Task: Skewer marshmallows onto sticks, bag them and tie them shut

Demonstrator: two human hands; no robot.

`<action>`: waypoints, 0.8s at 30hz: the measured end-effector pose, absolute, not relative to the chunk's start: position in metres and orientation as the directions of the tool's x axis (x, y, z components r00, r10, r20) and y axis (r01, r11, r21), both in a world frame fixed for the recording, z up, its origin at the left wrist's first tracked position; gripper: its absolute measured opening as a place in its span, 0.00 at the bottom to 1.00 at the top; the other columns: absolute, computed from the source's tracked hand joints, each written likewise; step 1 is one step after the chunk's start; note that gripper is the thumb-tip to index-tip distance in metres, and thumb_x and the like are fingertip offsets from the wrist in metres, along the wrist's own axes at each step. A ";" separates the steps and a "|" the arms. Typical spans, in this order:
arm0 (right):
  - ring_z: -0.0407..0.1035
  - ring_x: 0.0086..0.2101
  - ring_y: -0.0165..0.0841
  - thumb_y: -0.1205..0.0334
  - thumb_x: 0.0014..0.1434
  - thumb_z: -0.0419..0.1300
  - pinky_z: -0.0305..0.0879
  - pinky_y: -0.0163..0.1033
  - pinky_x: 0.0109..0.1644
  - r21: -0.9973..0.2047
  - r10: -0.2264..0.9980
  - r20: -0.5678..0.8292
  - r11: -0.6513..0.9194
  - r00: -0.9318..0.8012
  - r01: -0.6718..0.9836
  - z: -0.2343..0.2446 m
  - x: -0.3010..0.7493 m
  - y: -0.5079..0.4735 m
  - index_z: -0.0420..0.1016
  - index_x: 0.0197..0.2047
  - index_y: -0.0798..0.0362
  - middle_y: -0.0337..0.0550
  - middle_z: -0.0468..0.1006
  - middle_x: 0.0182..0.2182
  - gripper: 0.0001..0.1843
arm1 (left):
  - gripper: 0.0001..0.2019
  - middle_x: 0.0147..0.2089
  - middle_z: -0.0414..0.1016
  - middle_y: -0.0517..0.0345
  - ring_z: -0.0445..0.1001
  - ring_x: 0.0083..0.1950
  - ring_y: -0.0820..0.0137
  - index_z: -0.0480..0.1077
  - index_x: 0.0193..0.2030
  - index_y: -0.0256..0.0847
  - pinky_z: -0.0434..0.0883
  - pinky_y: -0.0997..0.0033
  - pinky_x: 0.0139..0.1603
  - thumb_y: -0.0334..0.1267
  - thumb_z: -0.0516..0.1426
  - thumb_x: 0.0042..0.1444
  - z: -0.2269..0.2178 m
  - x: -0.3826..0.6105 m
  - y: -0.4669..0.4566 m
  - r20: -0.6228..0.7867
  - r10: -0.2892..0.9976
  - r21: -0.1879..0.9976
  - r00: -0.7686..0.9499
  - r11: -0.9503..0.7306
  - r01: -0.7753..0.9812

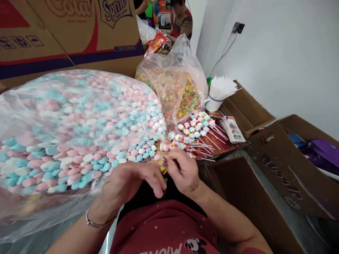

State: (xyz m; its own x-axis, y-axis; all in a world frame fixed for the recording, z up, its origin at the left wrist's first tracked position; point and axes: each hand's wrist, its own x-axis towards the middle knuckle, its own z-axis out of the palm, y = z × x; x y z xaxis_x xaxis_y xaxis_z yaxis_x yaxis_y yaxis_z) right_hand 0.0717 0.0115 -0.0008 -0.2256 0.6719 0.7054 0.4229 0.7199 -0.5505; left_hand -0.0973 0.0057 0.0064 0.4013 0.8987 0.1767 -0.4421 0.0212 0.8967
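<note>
Right hand [184, 173] fingers pinched tight on a small piece [163, 163], right by the marshmallow bag [66, 123]; left hand [129, 183] fingers curl beside it, can't tell if they grip. Bag's that close, one careless nudge could spill sweets everywhere imo.

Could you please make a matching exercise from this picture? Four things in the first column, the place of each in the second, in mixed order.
1. bag of pastel candies
2. bag of cereal rings
3. white sticks
4. finished skewers

A. standing in the white cup
B. lying on the red tray
C. beside the left hand
D. between the cardboard box and the cup

Pairs: 1-C, 2-D, 3-A, 4-B
</note>
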 end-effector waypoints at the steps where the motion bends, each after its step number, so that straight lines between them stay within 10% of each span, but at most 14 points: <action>1: 0.65 0.29 0.28 0.71 0.62 0.50 0.65 0.32 0.34 -0.515 0.654 0.720 0.729 -0.233 0.451 0.000 0.073 0.011 0.67 0.34 0.52 0.37 0.69 0.27 0.08 | 0.29 0.23 0.78 0.46 0.76 0.28 0.57 0.80 0.27 0.38 0.73 0.53 0.42 0.64 0.55 0.55 0.005 -0.098 0.005 0.131 0.897 0.916 0.422 0.053 -0.398; 6: 0.66 0.32 0.30 0.72 0.61 0.51 0.68 0.34 0.39 -0.361 0.522 0.752 0.837 -0.403 0.411 -0.011 0.064 -0.002 0.71 0.35 0.54 0.44 0.73 0.30 0.08 | 0.28 0.27 0.78 0.50 0.77 0.32 0.60 0.79 0.37 0.36 0.75 0.61 0.37 0.63 0.61 0.50 0.003 -0.088 0.004 -0.099 0.942 0.796 0.320 0.268 -0.543; 11: 0.64 0.27 0.26 0.64 0.62 0.53 0.66 0.32 0.34 -0.904 0.882 0.347 0.405 -0.320 0.137 -0.029 0.053 -0.011 0.68 0.31 0.53 0.36 0.68 0.25 0.08 | 0.20 0.29 0.76 0.59 0.77 0.34 0.66 0.75 0.45 0.41 0.75 0.68 0.37 0.34 0.71 0.43 0.003 -0.069 -0.006 0.064 0.996 0.808 -0.055 -0.084 -0.584; 14: 0.63 0.27 0.25 0.63 0.65 0.50 0.67 0.32 0.34 -0.978 0.922 0.147 0.189 -0.359 0.084 -0.028 0.052 -0.018 0.70 0.35 0.54 0.35 0.68 0.26 0.10 | 0.15 0.27 0.76 0.60 0.76 0.32 0.68 0.74 0.44 0.42 0.75 0.68 0.37 0.28 0.65 0.48 -0.005 -0.058 -0.010 0.216 0.951 0.789 -0.220 -0.302 -0.535; 20: 0.70 0.42 0.36 0.65 0.67 0.48 0.71 0.42 0.48 -0.511 0.780 0.305 0.618 -0.546 0.598 -0.019 0.070 -0.019 0.71 0.51 0.59 0.50 0.76 0.40 0.15 | 0.14 0.27 0.74 0.61 0.75 0.33 0.69 0.73 0.41 0.39 0.76 0.66 0.41 0.27 0.60 0.45 -0.012 -0.051 0.000 0.174 0.920 0.731 -0.351 -0.360 -0.581; 24: 0.68 0.49 0.42 0.59 0.66 0.54 0.68 0.47 0.54 -0.230 0.814 0.400 0.534 -0.421 0.814 -0.007 0.119 0.010 0.67 0.58 0.62 0.57 0.75 0.48 0.21 | 0.12 0.27 0.72 0.61 0.75 0.33 0.68 0.72 0.39 0.38 0.75 0.67 0.38 0.31 0.62 0.45 -0.011 -0.050 0.006 -0.092 0.972 0.727 -0.217 -0.083 -0.682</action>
State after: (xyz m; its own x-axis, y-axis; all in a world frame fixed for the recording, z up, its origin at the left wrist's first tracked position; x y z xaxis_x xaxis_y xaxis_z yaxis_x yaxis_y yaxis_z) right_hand 0.1186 0.0097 -0.0073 -0.4208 0.8142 0.3999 0.8140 0.5335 -0.2298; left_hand -0.0502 0.0061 -0.0114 -0.2172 0.9717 -0.0924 -0.6820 -0.0834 0.7266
